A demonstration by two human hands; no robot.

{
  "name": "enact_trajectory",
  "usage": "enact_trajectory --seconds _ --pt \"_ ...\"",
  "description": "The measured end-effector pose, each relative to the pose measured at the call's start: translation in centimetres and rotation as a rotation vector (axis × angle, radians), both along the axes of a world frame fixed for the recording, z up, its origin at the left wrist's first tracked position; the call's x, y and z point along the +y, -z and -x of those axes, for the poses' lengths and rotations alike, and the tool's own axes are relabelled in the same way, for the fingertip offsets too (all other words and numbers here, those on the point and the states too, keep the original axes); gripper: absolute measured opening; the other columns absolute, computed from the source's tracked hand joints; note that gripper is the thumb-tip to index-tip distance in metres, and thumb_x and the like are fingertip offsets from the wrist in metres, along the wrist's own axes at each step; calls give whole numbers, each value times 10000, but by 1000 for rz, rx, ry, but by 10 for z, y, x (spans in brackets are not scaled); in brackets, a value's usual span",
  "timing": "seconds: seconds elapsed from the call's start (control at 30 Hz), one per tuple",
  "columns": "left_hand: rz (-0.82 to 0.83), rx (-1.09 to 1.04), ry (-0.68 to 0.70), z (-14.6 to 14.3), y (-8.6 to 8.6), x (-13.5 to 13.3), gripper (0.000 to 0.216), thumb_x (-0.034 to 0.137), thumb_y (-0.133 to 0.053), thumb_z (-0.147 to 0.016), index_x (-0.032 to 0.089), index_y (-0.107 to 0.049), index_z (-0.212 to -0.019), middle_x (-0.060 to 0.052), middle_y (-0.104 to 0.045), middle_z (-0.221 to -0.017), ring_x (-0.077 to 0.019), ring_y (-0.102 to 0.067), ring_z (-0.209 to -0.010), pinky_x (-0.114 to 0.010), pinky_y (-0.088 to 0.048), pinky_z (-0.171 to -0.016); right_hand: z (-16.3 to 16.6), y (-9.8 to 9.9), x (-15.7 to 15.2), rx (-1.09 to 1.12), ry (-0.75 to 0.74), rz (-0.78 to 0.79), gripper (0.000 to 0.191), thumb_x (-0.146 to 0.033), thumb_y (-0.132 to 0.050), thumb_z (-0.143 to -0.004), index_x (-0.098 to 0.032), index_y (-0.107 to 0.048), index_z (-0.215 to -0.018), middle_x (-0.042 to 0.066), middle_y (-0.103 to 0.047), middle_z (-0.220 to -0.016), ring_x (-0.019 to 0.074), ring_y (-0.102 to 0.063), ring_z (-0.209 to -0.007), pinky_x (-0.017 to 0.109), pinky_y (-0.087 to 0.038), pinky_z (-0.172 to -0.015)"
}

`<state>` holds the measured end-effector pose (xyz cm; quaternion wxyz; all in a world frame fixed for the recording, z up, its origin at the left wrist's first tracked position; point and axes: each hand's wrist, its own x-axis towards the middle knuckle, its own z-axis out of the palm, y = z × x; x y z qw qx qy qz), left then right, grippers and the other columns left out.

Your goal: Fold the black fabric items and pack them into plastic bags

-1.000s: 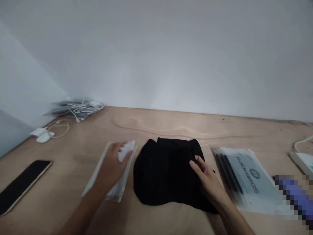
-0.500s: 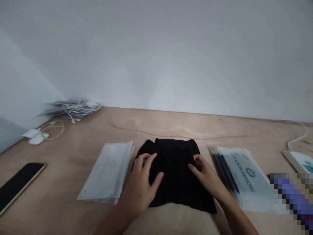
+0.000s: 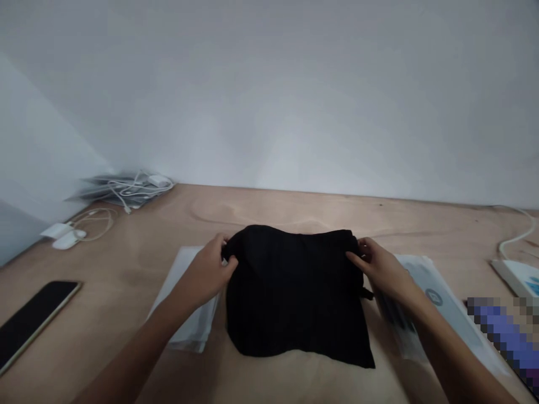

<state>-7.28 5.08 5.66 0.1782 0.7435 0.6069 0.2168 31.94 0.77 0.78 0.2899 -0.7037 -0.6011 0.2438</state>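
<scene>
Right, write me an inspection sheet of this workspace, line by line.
Surface: plywood tabletop, grain showing.
Job's things: black cloth, with clear plastic sleeves to its left and printed packets to its right.
Clutter: black smartphone at far left; small white accessories beyond it.
Grippers: left hand and right hand each grip an upper corner of the cloth.
Cables: white cables bundled in the far corner; another white cable beside a white box.
Surroundings: white wall; other people: nothing seen.
</scene>
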Motion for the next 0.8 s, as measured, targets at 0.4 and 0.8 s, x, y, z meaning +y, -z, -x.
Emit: enact_trajectory --seconds 0.4,0.8 --pt "15 9 295 -38 33 79 194 333 -622 -806 189 -656 -930 -119 -655 -1024 -317 -640 -1031 -485 -498 -970 3 12 62 -373 -205 -57 117 -191 -591 -888 -214 -706 -891 93 -711 -976 240 -685 -859 328 -503 -772" --pt "144 -147 574 -4 -24 -2 30 257 -586 -884 237 -604 -898 -12 -721 -968 -193 -668 -857 -316 -496 -786 1 -31 5 -329 -511 -87 118 -186 -617 -847 -225 -728 -836 99 -663 -1033 262 -652 -961 384 -539 -855"
